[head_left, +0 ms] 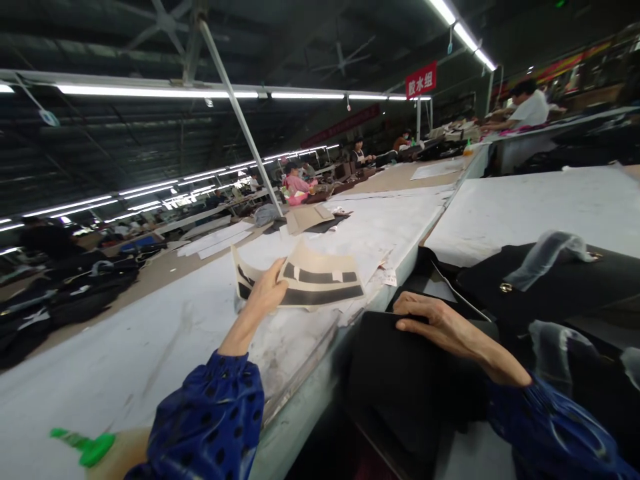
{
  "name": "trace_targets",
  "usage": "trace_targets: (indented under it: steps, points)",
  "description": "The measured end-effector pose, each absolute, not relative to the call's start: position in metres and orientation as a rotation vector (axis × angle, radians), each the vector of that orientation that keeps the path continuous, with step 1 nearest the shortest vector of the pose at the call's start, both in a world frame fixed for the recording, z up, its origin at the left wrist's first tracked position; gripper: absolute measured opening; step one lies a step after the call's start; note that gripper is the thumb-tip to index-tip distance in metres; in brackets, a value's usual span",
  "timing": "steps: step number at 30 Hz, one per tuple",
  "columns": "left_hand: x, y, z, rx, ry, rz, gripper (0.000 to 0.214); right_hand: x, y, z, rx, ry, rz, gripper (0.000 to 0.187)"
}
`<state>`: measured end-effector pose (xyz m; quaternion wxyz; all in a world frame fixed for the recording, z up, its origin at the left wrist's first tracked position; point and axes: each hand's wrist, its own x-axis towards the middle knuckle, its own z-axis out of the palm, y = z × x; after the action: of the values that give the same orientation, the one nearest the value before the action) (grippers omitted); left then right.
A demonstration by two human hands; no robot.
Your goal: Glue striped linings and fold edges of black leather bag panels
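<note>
Two grips at once: left hand on a cream sheet, right hand on a black panel.
I have the left fingers closed on the cream sheet over the white-covered desk; black strips run across it, and I cannot tell whether its lower edge touches the surface. On the right, my fingers pinch the black panel's top edge, just beside the desk. Further right I see clear plastic wrap arched over black material. Near my left sleeve is a green-capped bottle; beyond the sheet lies some brown board.
</note>
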<state>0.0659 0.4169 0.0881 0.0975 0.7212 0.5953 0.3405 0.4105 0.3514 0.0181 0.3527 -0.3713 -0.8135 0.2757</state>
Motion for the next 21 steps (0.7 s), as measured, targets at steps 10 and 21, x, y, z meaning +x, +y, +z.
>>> trace_targets:
  steps: [10, 21]
  points:
    - [0.071, 0.418, 0.084, 2.222, 1.758, 0.948, 0.068, 0.401, 0.334, 0.025, -0.983, -2.136, 0.795, 0.034]
    - [0.087, 0.404, 0.088, 2.324, 1.775, 0.865, 0.054, 0.391, 0.330, 0.025, -0.948, -2.226, 0.718, 0.032]
